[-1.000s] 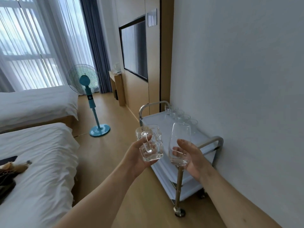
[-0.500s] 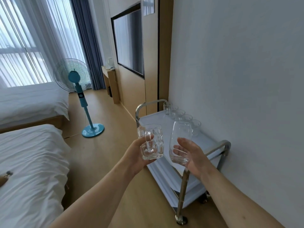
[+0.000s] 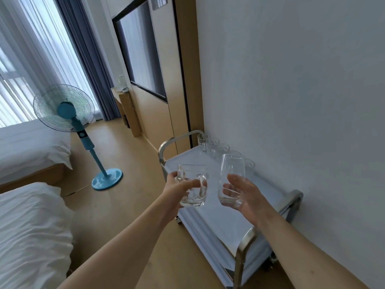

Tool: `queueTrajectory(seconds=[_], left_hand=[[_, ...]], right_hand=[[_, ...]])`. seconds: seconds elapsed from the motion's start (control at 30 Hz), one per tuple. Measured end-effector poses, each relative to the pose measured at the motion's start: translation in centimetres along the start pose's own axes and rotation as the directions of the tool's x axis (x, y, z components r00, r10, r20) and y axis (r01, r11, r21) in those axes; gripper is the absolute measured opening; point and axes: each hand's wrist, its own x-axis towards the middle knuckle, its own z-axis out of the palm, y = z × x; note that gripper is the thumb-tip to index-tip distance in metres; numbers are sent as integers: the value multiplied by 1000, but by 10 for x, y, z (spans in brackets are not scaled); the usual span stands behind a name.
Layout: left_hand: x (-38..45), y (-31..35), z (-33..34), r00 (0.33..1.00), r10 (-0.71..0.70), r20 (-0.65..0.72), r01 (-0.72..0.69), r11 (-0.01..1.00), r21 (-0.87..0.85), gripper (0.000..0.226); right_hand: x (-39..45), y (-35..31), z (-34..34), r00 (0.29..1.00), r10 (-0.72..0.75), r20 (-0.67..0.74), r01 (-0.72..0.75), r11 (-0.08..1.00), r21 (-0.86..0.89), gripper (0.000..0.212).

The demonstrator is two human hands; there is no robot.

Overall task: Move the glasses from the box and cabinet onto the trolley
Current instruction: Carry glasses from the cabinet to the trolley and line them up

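Trolley (image 3: pixel 268 197) against the right wall, row of glasses (image 3: pixel 216 146) along its far right edge; fan (image 3: pixel 68 113) far left, beds (image 3: pixel 29 232) left.

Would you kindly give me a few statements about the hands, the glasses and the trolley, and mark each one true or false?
1. The left hand holds a clear glass mug with a handle. True.
2. The right hand is empty. False: it holds a clear stemless tumbler glass.
3. A row of clear glasses stands on the white top shelf of the steel-framed trolley, along the wall side. True.
4. Both held glasses already rest on the trolley. False: both are in the air above it.
5. The blue standing fan is on the bed. False: it stands on the wooden floor.
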Motion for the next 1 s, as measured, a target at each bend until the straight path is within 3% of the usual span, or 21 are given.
queueTrajectory(seconds=[0.1,0.23,0.43,0.67,0.87,1.0], left_hand=[[28,-5,5,1000,3,23,-4,999,33,91],[63,-13,8,996,-50,71,48,998,26,85],[124,-19,10,980,-95,174,64,982,180,90],[182,-11,3,892,-162,422,38,957,287,105],[225,-11,-2,843,-197,500,7,934,356,85],[245,-13,-3,785,-207,583,-45,921,387,85]], right_hand=[[14,1,-11,1000,3,-25,-3,1000,12,49],[30,4,-17,993,16,-119,-12,999,34,65],[56,8,-18,969,-10,-247,25,998,58,62],[82,18,-7,899,-65,-432,108,991,75,73],[95,26,6,854,-98,-510,174,979,103,68],[93,38,17,817,-110,-567,200,975,99,66]])
